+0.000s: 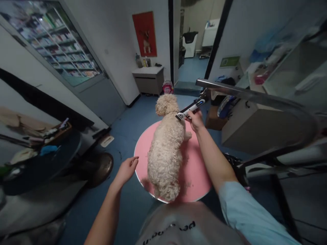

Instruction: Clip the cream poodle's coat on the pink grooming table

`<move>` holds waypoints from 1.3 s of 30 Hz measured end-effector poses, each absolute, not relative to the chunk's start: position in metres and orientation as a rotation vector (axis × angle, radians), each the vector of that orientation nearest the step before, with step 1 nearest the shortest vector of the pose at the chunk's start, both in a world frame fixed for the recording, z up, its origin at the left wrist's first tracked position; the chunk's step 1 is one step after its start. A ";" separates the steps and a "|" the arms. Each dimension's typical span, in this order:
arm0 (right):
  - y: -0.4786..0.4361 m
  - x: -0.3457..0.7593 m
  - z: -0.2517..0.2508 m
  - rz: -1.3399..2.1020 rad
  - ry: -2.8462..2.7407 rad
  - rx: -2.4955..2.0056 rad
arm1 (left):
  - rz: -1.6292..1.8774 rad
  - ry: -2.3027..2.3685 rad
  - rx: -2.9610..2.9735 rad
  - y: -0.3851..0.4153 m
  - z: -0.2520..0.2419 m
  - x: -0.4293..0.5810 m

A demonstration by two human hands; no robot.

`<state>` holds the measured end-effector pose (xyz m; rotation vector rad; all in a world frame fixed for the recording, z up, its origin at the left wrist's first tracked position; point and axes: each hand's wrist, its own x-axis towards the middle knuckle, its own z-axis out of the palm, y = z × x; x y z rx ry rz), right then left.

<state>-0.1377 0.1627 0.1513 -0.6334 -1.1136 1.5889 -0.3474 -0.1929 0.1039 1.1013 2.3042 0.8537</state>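
Note:
A curly, cream-coloured dog point(166, 146) stretches along a round pink table point(196, 163), its head turned to the far left. My right hand point(196, 119) is closed around a white and black hair clipper point(191, 108). The clipper's blade end is at the right side of the dog's neck and shoulder; whether it touches the coat I cannot tell. Beside the table's left rim, my left hand point(129, 167) is open with fingers extended, apart from the dog. Loose tufts of hair point(188, 184) lie on the pink surface.
A metal grooming arm point(230, 89) curves over the right side, close above the clipper. Cabinets point(249, 126) stand at right. On the left are a dark side table point(58, 163) with tools and a dark stool point(102, 168). A small cabinet point(149, 81) stands beyond the dog.

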 end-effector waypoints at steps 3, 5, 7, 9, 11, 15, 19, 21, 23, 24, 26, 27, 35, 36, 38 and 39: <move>0.192 -0.144 0.131 1.748 -1.073 -0.690 | 0.942 2.339 1.329 -0.141 0.153 -0.337; 0.189 -0.139 0.112 1.883 -1.040 -0.677 | 0.979 2.306 1.530 -0.100 0.178 -0.325; 0.178 -0.131 0.097 1.994 -0.995 -0.607 | 0.927 2.263 1.675 -0.054 0.196 -0.313; 0.167 -0.123 0.087 2.092 -0.992 -0.501 | 0.765 2.219 1.783 -0.006 0.206 -0.304; 0.163 -0.120 0.083 2.157 -0.996 -0.407 | 0.513 2.227 1.813 0.037 0.208 -0.296; 0.177 -0.131 0.080 2.014 -0.837 -0.440 | 0.104 2.276 1.710 0.091 0.196 -0.287; 0.174 -0.144 0.071 2.029 -0.834 -0.515 | -0.002 2.377 1.671 0.102 0.180 -0.287; 0.158 -0.143 0.068 2.102 -0.860 -0.440 | -0.033 2.421 1.662 0.102 0.175 -0.289; 0.140 -0.137 0.068 2.169 -0.891 -0.349 | -0.055 2.458 1.659 0.102 0.173 -0.291; 0.133 -0.133 0.068 2.198 -0.899 -0.311 | -0.059 2.470 1.657 0.101 0.172 -0.292; 0.128 -0.127 0.068 2.190 -0.847 -0.301 | -0.058 2.457 1.650 0.101 0.174 -0.294; 0.129 -0.126 0.067 2.140 -0.784 -0.332 | -0.053 2.427 1.643 0.100 0.175 -0.295; 0.110 -0.130 0.058 2.069 -0.654 -0.467 | -0.089 2.483 1.558 0.095 0.176 -0.290; 0.099 -0.127 0.058 2.107 -0.657 -0.442 | -0.103 2.494 1.563 0.095 0.176 -0.290; 0.083 -0.119 0.059 2.191 -0.664 -0.392 | -0.120 2.508 1.560 0.095 0.175 -0.290; 0.081 -0.116 0.059 2.214 -0.654 -0.385 | -0.120 2.512 1.553 0.094 0.175 -0.289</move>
